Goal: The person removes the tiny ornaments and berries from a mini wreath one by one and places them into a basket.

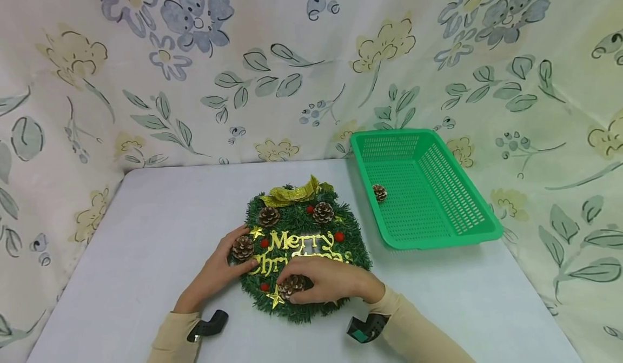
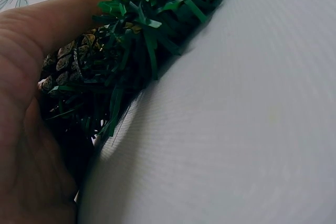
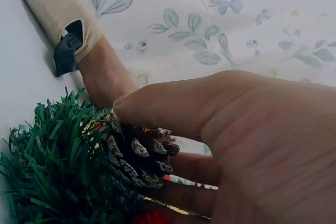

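A green tinsel Christmas wreath [image 1: 302, 314] with gold "Merry Christmas" lettering [image 1: 272, 265] lies on the white table. My left hand [image 1: 221, 263] grips its left edge, thumb and fingers spread around a pine cone [image 1: 243, 248] there. In the left wrist view the thumb lies across the green tinsel [image 2: 152, 35]. At the wreath's lower part, my right hand [image 1: 331, 280] holds a white-tipped pine cone [image 3: 139, 153] between thumb and fingers. That cone touches or nearly touches the tinsel; I cannot tell if it is attached. Beside it is a gold star [image 1: 275, 297].
A green plastic basket [image 1: 489, 223] stands at the back right, with one pine cone [image 1: 379, 192] inside near its left wall. Two more cones, red balls [image 1: 339, 237] and a gold ribbon bow [image 1: 292, 193] sit on the wreath. A floral curtain [image 1: 272, 81] hangs behind the table [image 1: 170, 217].
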Available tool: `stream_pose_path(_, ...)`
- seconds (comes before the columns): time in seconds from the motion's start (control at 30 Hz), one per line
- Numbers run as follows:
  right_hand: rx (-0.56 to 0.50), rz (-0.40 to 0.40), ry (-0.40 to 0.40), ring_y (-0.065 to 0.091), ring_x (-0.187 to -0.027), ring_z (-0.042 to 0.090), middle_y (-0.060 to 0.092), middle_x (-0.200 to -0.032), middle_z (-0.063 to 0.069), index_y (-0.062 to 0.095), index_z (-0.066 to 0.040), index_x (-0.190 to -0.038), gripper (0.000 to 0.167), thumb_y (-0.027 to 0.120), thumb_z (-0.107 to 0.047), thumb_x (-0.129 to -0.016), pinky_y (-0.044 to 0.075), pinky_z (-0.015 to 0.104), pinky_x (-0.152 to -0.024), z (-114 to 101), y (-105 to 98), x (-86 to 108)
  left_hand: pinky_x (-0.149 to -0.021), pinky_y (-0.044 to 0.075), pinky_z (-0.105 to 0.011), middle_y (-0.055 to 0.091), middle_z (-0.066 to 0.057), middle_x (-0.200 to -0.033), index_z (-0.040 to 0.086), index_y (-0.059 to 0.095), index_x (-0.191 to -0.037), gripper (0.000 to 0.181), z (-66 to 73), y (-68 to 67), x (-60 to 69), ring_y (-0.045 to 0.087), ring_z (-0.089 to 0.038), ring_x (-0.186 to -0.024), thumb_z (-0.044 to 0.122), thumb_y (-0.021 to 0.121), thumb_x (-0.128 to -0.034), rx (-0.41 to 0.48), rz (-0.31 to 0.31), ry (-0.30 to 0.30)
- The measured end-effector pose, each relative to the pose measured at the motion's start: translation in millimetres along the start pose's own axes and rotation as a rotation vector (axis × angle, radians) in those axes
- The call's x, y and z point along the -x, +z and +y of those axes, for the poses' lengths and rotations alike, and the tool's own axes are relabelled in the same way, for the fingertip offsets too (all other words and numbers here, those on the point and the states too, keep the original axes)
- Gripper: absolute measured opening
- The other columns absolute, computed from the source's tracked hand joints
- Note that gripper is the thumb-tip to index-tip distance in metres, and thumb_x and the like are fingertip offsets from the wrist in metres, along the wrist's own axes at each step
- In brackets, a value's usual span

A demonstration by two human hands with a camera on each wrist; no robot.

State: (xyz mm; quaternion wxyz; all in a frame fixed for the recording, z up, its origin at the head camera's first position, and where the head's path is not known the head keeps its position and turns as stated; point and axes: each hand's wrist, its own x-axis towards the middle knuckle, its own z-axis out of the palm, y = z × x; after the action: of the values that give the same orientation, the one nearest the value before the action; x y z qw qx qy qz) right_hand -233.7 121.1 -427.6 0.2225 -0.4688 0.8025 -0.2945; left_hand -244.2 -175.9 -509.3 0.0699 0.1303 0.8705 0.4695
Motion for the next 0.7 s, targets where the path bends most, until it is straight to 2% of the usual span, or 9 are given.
stream_pose_path(0.43, -0.034, 0.026, 0.062, 0.058, -0.116, 0.002, 0.062, -0.134, -0.007, 0.06, -0.019, -0.137, 0.037, 0.061, -0.032, -0.103, 0.051, 0.022, -0.099, -2.9, -6.9, 2.7, -0.112, 0.027, -0.077, 0.021, -0.016, -0.168, 0.021, 0.032, -0.159, 0.083, 2.3, 1.3, 0.9, 0.02, -0.047, -0.153, 0.04, 0.076, -0.0912, -0.005, -0.001, -0.005)
stream_pose_path(0.7, -0.038, 0.069, 0.076, 0.057, -0.119, 0.005, 0.059, -0.134, -0.007, 0.061, -0.018, -0.135, 0.035, 0.064, -0.028, -0.102, 0.05, 0.025, -0.102, -6.7, -15.0, 1.8, -0.112, 0.027, -0.077, 0.021, -0.016, -0.168, 0.021, 0.033, -0.158, 0.083, 3.6, 0.1, 1.6, 0.02, -0.047, -0.153, 0.039, 0.076, -0.0907, 0.004, 0.006, -0.01)
